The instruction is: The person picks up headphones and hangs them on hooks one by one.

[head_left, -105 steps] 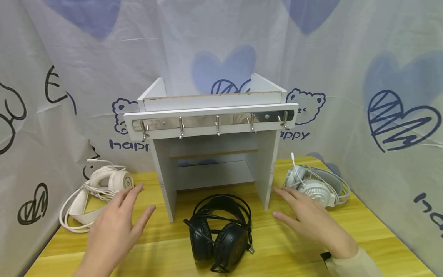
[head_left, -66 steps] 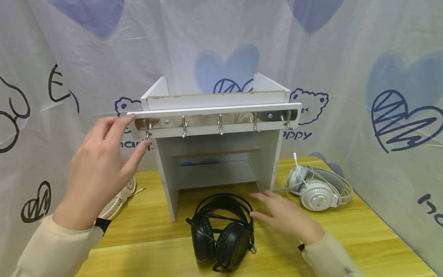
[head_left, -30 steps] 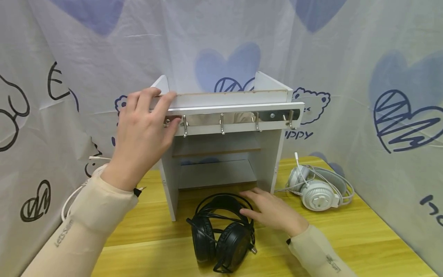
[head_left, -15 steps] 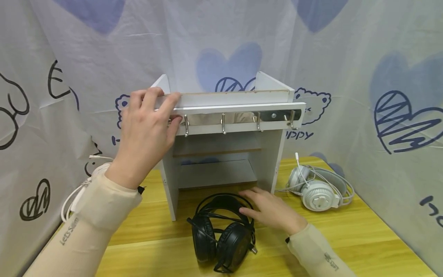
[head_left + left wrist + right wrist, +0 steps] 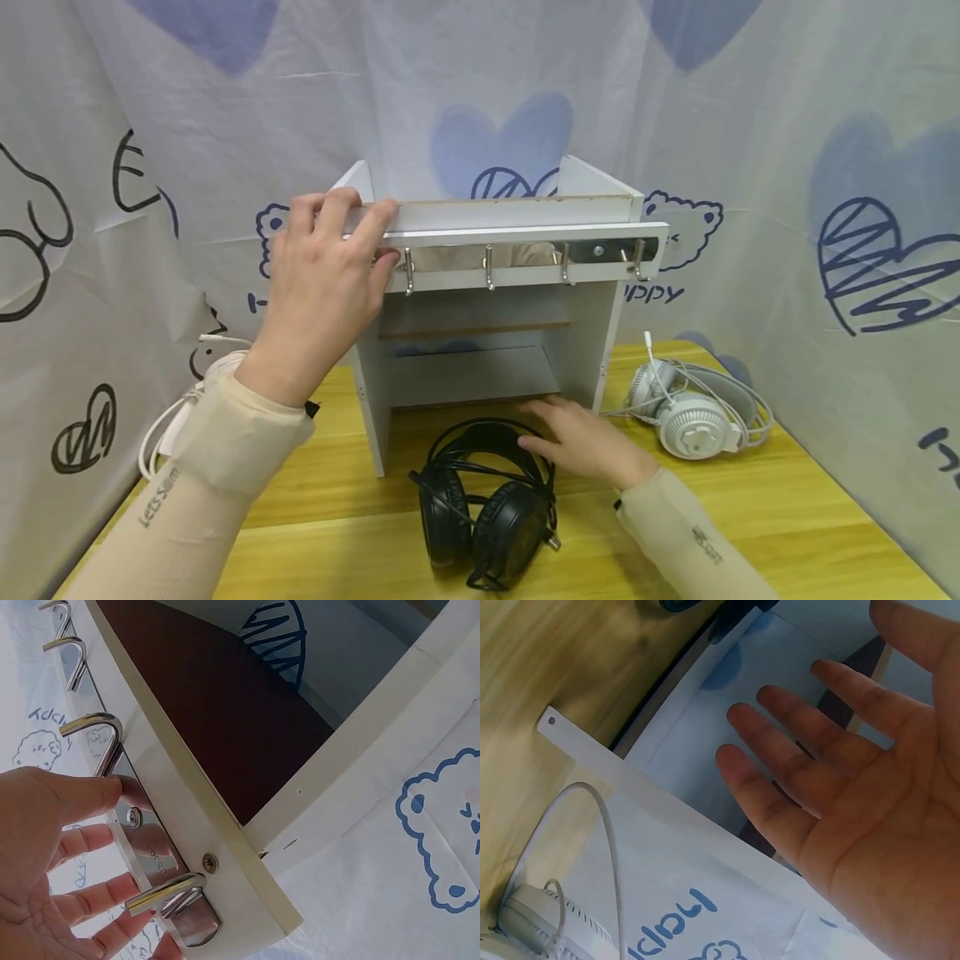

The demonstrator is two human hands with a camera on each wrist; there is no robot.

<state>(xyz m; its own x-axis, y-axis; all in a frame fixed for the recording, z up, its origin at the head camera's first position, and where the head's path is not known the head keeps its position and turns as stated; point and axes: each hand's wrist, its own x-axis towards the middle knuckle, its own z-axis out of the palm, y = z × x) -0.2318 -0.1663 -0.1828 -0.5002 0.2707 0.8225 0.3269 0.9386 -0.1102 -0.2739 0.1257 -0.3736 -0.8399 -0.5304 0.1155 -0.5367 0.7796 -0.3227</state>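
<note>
My left hand (image 5: 322,267) grips the left end of the hook rail (image 5: 450,257), a white board with a shiny metal strip and several hooks on the front of a white shelf unit (image 5: 600,342). In the left wrist view the thumb (image 5: 90,796) presses the strip beside a hook (image 5: 112,735), and the fingers reach over the board's edge. My right hand (image 5: 588,442) is low at the unit's opening, beside black headphones (image 5: 510,529) on the table. In the right wrist view its palm and spread fingers (image 5: 802,780) hold nothing.
White headphones (image 5: 693,423) with a coiled cable lie right of the unit. More white headphones (image 5: 225,363) at the left are mostly hidden by my left forearm. A printed cloth (image 5: 480,67) encloses the wooden table (image 5: 322,542) behind and on both sides.
My left hand has risen from above the left headphones and taken hold of the rail's left end. My right hand has moved left, close to the black headphones.
</note>
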